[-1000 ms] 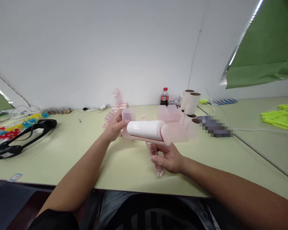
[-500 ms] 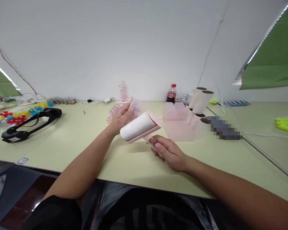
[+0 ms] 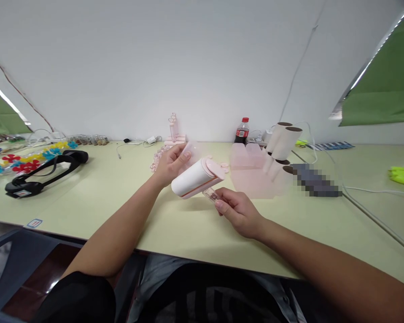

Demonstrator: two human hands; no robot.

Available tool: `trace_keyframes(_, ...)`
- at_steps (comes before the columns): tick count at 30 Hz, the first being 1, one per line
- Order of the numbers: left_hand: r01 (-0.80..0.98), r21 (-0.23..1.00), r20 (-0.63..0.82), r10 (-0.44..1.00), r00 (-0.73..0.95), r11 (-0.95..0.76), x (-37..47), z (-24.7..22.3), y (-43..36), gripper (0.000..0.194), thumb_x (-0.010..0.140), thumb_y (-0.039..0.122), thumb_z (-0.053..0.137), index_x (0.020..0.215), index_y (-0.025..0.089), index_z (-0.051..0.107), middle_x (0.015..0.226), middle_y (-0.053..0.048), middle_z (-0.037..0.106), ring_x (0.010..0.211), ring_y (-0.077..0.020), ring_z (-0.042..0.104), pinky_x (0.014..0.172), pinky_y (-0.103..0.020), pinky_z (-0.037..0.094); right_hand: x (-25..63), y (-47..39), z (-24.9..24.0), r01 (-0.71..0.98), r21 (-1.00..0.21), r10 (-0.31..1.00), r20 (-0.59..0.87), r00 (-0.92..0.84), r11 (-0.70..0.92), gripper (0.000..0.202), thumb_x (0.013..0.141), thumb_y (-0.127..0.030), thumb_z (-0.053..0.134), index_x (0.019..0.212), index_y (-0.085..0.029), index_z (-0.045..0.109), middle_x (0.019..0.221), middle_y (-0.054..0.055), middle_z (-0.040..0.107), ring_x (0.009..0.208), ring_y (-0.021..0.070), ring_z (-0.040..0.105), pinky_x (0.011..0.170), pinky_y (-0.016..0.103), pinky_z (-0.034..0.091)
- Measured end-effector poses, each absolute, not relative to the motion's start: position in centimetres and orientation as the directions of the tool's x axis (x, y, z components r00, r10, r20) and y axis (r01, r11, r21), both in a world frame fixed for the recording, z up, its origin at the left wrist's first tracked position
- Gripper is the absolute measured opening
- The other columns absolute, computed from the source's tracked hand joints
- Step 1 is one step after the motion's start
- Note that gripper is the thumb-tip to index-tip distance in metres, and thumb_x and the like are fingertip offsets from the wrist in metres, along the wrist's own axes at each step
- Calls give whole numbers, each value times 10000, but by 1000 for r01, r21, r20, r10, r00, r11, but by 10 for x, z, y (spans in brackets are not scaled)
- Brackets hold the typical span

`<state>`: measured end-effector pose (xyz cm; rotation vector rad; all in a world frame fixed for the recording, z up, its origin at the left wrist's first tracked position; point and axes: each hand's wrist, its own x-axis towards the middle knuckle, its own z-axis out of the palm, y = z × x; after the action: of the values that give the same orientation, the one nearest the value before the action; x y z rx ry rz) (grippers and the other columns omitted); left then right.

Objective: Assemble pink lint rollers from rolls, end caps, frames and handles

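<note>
My right hand grips the clear handle of a lint roller, fingers wrapped round it. The roller's white paper roll has a pink end cap and an orange line along its side, and it is held tilted above the table. My left hand pinches a translucent pink plastic cover just behind the roll; part of the cover is hidden by the fingers. Behind that hand lie small pink parts in a heap. Pink handles stand near the wall.
Translucent pink covers and white paper rolls stand right of centre, before a cola bottle. A blurred dark object and cables lie further right. On the left are a black head strap and colourful flower shapes.
The lint roller has turned slightly, showing more of its pink end cap. My right hand has shifted a little on the handle. My left hand keeps the cover.
</note>
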<state>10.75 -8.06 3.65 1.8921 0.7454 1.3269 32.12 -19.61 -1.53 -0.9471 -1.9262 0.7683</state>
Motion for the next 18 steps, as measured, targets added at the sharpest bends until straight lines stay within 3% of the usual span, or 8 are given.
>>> trace_keyframes(12,65,794,555,765,326,-604,105,35,-76,459,857,533,611,1106,153,678,1074,-97,713,977,-239,646,831,-328,495,322,-196,-15,349,-785,844,383,-375,511,297,955,-457,493,869,-185,574,591,-41,465,534,116,393,518,248,309)
trace_keyframes(18,186,785,441,743,504,-591,111,27,-76,447,857,476,610,1172,167,674,1058,-88,721,969,-253,659,817,-340,514,322,-196,-15,356,-789,846,361,-392,501,287,939,-455,523,902,-180,597,592,-44,465,524,108,387,503,237,305)
